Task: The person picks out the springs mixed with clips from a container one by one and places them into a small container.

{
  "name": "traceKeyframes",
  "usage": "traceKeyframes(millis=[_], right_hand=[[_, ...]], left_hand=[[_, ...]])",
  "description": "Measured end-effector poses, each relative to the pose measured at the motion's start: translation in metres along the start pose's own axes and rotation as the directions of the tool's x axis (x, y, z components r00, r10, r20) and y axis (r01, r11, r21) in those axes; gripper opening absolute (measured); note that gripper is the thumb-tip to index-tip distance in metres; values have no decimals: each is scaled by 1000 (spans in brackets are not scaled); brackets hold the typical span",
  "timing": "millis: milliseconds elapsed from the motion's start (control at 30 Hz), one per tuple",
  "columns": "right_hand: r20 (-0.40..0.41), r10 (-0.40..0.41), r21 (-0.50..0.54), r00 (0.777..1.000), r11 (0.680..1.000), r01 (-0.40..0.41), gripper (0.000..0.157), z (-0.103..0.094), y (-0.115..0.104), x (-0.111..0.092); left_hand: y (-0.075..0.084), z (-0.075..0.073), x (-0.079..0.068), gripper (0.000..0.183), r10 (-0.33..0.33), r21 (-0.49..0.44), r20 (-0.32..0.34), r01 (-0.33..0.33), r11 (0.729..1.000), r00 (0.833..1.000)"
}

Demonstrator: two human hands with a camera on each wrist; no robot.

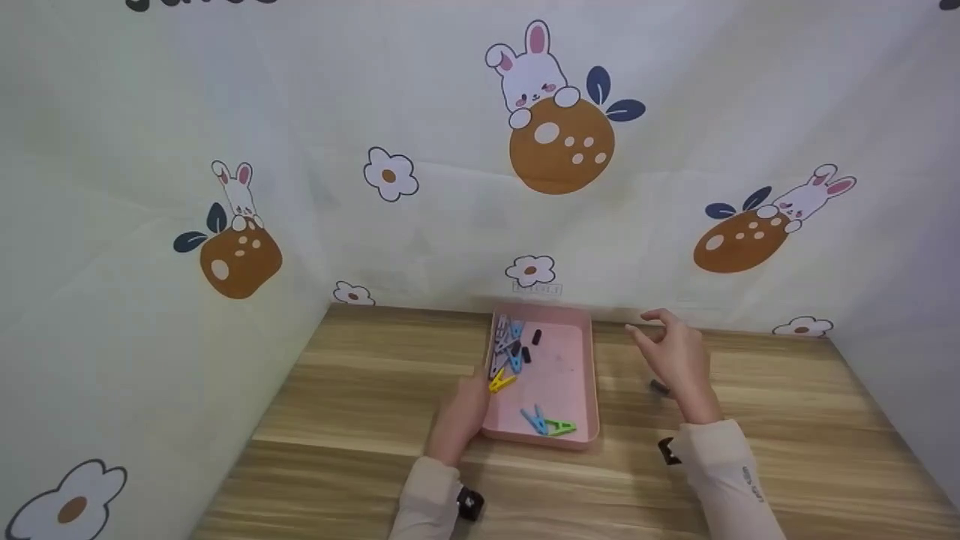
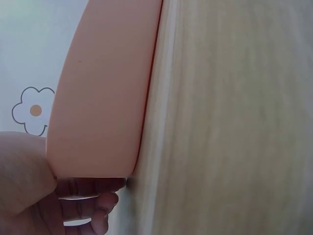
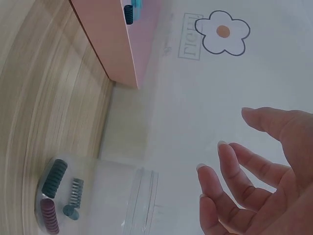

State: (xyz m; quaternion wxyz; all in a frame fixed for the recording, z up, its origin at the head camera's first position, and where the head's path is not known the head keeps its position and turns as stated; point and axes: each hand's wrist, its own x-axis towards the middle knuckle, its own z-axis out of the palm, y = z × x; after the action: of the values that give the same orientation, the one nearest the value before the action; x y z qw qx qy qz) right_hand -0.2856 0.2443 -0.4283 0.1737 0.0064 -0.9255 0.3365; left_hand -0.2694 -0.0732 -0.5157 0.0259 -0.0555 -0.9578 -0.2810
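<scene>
A pink tray (image 1: 592,382) lies on the wooden table. My left hand (image 1: 463,409) grips its left wall, and in the left wrist view the fingers (image 2: 83,208) curl at the tray's end. Inside it are blue and grey clothespins along the left, a yellow clothespin (image 1: 501,381), and a blue clothespin (image 1: 535,421) beside a green one (image 1: 561,427). Small dark pieces (image 1: 536,337) lie among them. To the right of the tray, my right hand (image 1: 677,356) hovers with nothing in it, thumb and fingers apart. Near it stands a clear jar (image 3: 117,196) holding ribbed, coil-like pieces (image 3: 55,178).
Behind the tray rises a pale curtain (image 1: 435,225) printed with rabbits, fruit and flowers, which also closes off both sides. Wooden tabletop (image 1: 360,382) shows to the left and right of the tray and in front of it.
</scene>
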Motion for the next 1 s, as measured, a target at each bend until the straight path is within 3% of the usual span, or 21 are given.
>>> traceKeyframes(millis=[100,200,400,567,733,1000], right_hand=[[7,-9,-4,1000,1000,9,42,2,-1,0],[12,-11,-14,1000,1000,11,42,4,-2,1],[13,-21,-21,1000,1000,21,40,7,-5,3],[24,-31,-20,999,999,31,39,14,-10,4],[59,-19,-7,998,1000,19,39,19,-14,6],[59,-43,-20,997,999,45,36,24,-20,12]], left_hand=[[1,-1,0,22,38,16,-12,-37,999,999],[2,-2,0,24,24,-5,5,-24,1000,1000],[2,-4,2,27,-36,-45,71,39,998,997],[1,-4,2,35,-66,-130,110,80,988,992],[2,-2,3,38,-13,-206,72,27,978,997],[3,6,4,44,93,-237,-66,-106,966,993]])
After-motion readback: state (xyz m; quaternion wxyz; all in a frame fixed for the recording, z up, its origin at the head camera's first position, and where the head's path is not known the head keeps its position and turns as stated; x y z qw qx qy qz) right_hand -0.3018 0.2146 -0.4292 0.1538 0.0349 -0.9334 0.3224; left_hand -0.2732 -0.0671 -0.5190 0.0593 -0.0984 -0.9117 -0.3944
